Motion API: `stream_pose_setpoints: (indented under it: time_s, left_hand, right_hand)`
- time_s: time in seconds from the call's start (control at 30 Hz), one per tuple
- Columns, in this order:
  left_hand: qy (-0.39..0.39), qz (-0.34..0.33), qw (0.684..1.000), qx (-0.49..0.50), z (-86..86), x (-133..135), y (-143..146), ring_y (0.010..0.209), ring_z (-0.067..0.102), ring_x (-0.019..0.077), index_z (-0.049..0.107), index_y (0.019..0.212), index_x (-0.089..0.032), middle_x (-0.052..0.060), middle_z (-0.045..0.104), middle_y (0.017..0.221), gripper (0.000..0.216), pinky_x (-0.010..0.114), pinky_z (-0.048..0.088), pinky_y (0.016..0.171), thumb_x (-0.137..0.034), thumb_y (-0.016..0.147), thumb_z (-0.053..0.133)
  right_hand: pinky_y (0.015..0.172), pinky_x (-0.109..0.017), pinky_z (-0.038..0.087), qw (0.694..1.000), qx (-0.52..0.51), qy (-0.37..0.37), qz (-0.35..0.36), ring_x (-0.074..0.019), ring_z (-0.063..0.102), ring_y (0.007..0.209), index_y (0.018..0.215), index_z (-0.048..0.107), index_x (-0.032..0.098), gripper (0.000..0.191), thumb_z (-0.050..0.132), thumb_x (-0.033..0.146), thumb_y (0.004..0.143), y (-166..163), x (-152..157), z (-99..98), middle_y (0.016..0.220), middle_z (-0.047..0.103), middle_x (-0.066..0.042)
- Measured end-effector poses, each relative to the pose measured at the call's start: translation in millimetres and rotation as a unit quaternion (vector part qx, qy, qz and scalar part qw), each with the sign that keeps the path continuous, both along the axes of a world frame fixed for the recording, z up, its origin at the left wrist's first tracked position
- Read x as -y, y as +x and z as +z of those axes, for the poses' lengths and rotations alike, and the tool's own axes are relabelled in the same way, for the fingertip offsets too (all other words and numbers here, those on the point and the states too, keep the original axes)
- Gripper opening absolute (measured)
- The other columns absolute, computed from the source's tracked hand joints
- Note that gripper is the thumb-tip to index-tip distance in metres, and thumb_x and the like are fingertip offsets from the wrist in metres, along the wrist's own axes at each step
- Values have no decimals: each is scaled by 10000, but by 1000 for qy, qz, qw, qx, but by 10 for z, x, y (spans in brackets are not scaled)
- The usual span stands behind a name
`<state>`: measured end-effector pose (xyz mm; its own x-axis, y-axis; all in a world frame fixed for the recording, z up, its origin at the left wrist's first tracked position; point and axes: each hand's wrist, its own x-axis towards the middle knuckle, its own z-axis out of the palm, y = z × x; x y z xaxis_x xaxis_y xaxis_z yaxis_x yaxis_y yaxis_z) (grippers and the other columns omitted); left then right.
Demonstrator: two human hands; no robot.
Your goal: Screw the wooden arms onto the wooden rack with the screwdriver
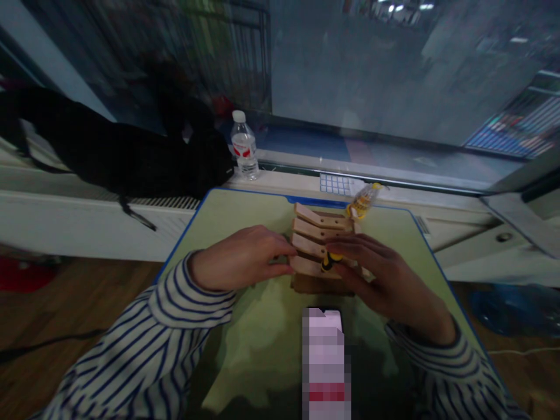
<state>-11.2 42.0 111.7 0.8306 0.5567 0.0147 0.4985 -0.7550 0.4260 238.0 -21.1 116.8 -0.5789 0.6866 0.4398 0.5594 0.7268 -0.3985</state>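
A small wooden rack of angled slats (308, 245) with dark holes sits on the table in front of me. My left hand (251, 256) is at the rack's left side, with thumb and fingertips closed on the end of the nearest slat (306, 267). Over the right part of the rack, my right hand (382, 271) grips a short yellow-and-black screwdriver (326, 263). The tool's dark end points down and left, close to the nearest slat. My right fingers hide part of the tool and the slats' right ends.
The pale green table (245, 326) has a blue edge. A phone (326, 361) lies nearest me. Behind the rack is a clear package with yellow print (365, 201). On the window ledge stand a water bottle (245, 149) and a black bag (144, 157).
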Motion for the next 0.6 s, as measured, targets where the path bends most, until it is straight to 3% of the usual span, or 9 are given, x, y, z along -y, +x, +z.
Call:
stream_pose_setpoints:
  time_s: [0.37,0.6]
  left_hand:
    - [-16,2,1000,-1,18,5,1,744,651,140,688,930,-235,-16,695,801,134,220,415,654,-259,880,566]
    - [1,16,999,-35,-25,-7,-37,825,662,165,693,999,-236,19,712,868,198,246,440,750,-336,893,557]
  right_hand:
    - [966,-453,476,1000,-8,-10,19,-204,578,1130,1192,553,212,272,520,186,923,-11,-45,-23,1167,660,-86]
    - [920,-435,495,999,-28,-11,28,-200,586,1080,1150,554,214,235,537,205,916,3,-78,-25,1123,654,-81]
